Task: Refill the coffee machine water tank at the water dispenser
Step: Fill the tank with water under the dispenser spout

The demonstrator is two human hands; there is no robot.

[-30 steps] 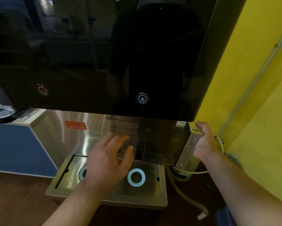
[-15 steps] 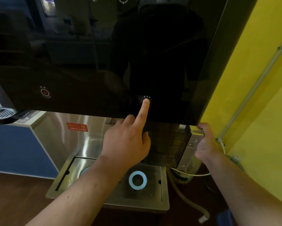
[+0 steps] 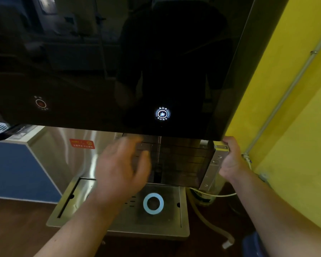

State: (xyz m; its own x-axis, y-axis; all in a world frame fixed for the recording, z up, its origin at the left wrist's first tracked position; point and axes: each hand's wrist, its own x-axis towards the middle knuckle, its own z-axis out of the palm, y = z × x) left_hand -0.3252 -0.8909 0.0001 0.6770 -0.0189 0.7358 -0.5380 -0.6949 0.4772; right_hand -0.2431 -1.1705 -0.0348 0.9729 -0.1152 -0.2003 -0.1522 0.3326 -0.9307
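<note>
We are at the filling step: the water tank point(image 3: 176, 160), a smoked translucent box with horizontal level lines, is held beneath the black glass front panel of the water dispenser point(image 3: 118, 62), directly above the drip tray point(image 3: 118, 216). A thin stream point(image 3: 159, 151) appears to run down inside the tank, below the lit cup-icon button point(image 3: 162, 113), so we judge that dispensing is under way; the water level itself cannot be read here. Our right hand point(image 3: 232, 160) holds the tank at its right end, the grip clamped around the metal-coloured end plate point(image 3: 210, 167) just below the panel's lower right corner. Our left hand point(image 3: 122, 169) is blurred, below and to the left of the button, in front of the tank's left part; its fingers are spread apart and hold nothing, and we cannot tell whether they touch the tank wall. A second, red-ringed button point(image 3: 40, 103) sits far to the left of the lit one and appears not to be in use. The blue ring point(image 3: 153, 203) on the drip tray lies below the stream. The next move, in our judgement, calls for steadying the tank with both hands, keeping it level and centred under the outlet as its weight grows. Watch the level lines and be ready to stop the flow at the lit button before the tank overfills.
</note>
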